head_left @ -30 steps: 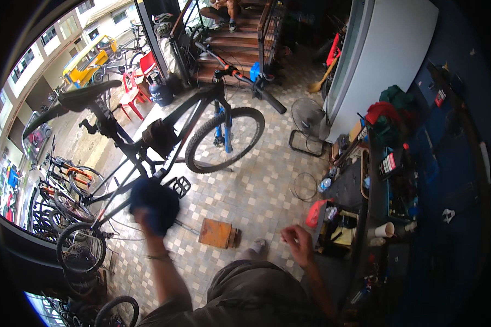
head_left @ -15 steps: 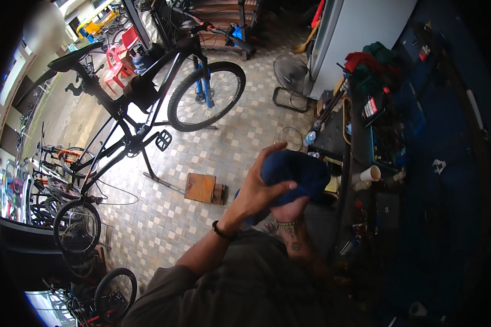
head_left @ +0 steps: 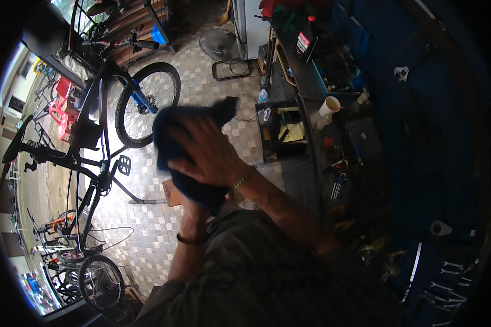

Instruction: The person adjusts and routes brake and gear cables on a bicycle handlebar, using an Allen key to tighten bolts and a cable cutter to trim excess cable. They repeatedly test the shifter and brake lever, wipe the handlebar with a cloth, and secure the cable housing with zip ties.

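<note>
A dark blue cloth (head_left: 172, 128) is bunched between my two hands in front of my body, one corner sticking out to the upper right. My right hand (head_left: 210, 155) lies over the top of it, fingers curved onto the fabric and slightly blurred. From below, my left hand (head_left: 193, 213) holds the cloth, which covers most of that hand and its fingers. A dark bracelet circles the left wrist, and a beaded one the right.
A bicycle (head_left: 101, 136) is held up on a stand at left, with more bikes behind. A wooden block (head_left: 172, 194) lies on the tiled floor. At right, a workbench carries a cup (head_left: 329, 106), a black bottle (head_left: 306, 41) and tools. A fan (head_left: 221, 46) stands beyond; wrenches (head_left: 447, 286) hang at lower right.
My view has turned right and both hands have moved left with the cloth. My left hand was on top of it; now my right hand is over it and the left is underneath.
</note>
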Tool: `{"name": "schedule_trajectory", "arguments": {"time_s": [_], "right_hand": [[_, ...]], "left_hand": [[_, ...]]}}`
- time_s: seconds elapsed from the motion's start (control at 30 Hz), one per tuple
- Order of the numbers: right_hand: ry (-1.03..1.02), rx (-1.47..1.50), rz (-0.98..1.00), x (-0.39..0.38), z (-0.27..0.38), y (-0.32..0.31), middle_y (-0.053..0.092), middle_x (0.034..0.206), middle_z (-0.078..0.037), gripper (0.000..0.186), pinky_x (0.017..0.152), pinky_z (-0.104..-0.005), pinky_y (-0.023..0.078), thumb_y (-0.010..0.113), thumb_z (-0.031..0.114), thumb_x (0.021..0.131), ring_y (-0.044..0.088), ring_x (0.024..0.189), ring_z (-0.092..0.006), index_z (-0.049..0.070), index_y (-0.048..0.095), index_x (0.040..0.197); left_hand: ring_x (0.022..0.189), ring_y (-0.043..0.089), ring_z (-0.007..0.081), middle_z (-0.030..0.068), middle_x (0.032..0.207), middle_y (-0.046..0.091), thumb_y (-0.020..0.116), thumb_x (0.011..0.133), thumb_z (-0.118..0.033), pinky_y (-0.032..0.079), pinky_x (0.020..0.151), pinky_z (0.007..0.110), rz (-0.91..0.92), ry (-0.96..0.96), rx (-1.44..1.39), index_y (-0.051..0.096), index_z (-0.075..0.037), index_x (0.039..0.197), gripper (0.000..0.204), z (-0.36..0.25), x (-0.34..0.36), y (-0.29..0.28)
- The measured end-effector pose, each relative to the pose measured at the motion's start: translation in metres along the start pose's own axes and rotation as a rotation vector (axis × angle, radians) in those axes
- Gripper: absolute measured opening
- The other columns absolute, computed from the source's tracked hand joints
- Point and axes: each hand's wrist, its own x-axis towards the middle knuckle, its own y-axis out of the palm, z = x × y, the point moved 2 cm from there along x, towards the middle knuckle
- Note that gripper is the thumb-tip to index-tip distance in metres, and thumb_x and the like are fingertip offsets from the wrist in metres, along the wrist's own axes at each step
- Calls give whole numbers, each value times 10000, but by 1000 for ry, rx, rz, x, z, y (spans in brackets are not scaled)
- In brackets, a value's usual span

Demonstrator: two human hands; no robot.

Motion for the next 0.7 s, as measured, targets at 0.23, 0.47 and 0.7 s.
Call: {"name": "schedule_trajectory", "arguments": {"time_s": [0.23, 0.47, 0.7], "right_hand": [[-54, 500, -324, -14, 39, 55, 204, 1709, -309, 985, 1319, -507, 166, 543, 604, 1040, 196, 1607, -443, -62, 163, 1657], [61, 1415, -467, 17, 12, 65, 307, 1679, -306, 856, 1301, -434, 199, 632, 339, 1066, 287, 1596, -390, -57, 154, 1657], [399, 1062, -438, -11, -2, 72, 381, 1624, -280, 967, 1285, -444, 264, 823, 397, 922, 393, 1510, -390, -21, 310, 1626]], "left_hand": [[1235, 628, 229, 156, 1505, 584, 517, 1127, -405, 525, 1000, 366, 117, -106, 174, 410, -56, 1598, 595, -52, -19, -31], [1181, 651, 226, 159, 1488, 597, 544, 1114, -389, 552, 910, 346, -91, -47, 158, 416, -67, 1593, 592, -13, 13, -51], [1128, 674, 223, 162, 1472, 610, 571, 1101, -373, 578, 821, 325, -100, -98, 247, 422, -77, 1589, 591, -13, 48, -60]]}}
